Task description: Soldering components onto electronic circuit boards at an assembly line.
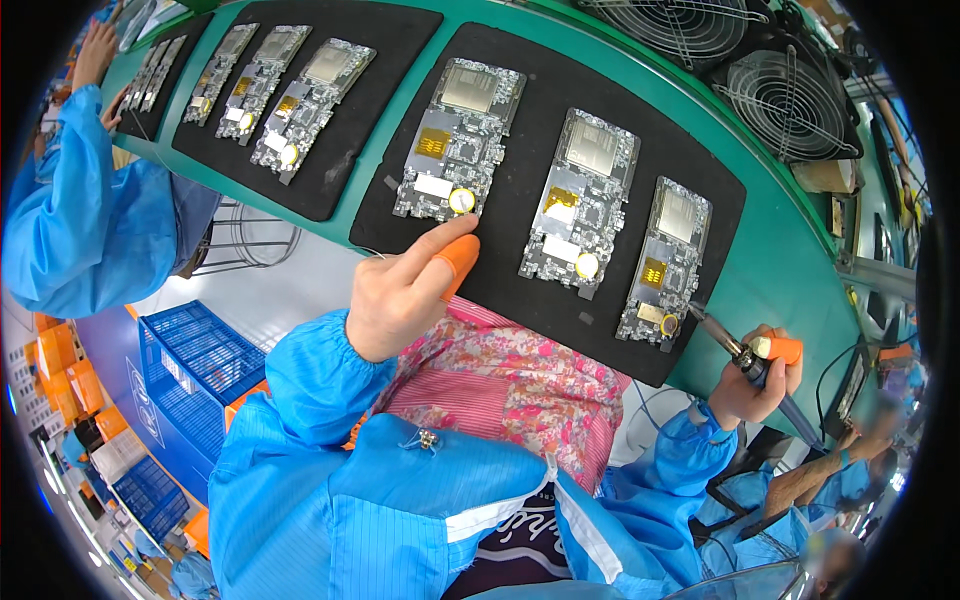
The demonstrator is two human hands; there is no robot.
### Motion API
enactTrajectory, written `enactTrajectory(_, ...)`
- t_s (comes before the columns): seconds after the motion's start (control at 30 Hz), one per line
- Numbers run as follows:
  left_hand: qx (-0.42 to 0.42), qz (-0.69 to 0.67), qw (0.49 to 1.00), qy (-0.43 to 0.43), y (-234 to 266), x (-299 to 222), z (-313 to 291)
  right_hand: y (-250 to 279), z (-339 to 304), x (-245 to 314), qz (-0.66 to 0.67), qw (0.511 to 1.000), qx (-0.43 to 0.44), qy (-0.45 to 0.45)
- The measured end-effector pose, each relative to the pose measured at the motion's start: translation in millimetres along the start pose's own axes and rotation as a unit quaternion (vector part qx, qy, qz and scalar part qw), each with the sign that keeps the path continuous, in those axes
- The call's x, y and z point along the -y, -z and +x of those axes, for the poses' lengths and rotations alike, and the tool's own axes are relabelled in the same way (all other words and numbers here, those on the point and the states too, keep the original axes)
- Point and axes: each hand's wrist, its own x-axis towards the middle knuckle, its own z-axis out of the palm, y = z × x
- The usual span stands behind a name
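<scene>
Three long circuit boards lie on the black mat (540,75): a left board (465,135), a middle board (585,190) and a right board (670,245). Each carries a silver shield, a gold-coloured patch and a round cell with a yellow rim. My left hand (405,290) reaches the left board's lower corner, index fingertip beside the round cell (462,201). An orange finger cot covers another digit, bent close to the index. Anything between them is hidden. My right hand (755,380), also with an orange cot, grips a soldering iron (725,338), its tip at the right board's edge.
More boards (315,95) lie on a second mat (345,165) to the left. Round fan grilles (785,100) stand at the back right of the green bench (790,250). A blue-sleeved person (95,210) sits at far left, near blue crates (205,345). A cable trails right of the iron.
</scene>
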Motion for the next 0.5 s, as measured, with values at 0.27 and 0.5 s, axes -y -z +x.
enactTrajectory(0.27,0.055,-0.017,0.998,-0.009,1.6,-3.3,7.4,-8.2,4.0,3.1,0.012,1.000,0.026,0.005)
enactTrajectory(0.5,-0.033,-0.039,0.998,0.025,-7.9,-3.4,-0.3,-11.2,1.0,5.1,-0.006,1.000,0.023,0.012)
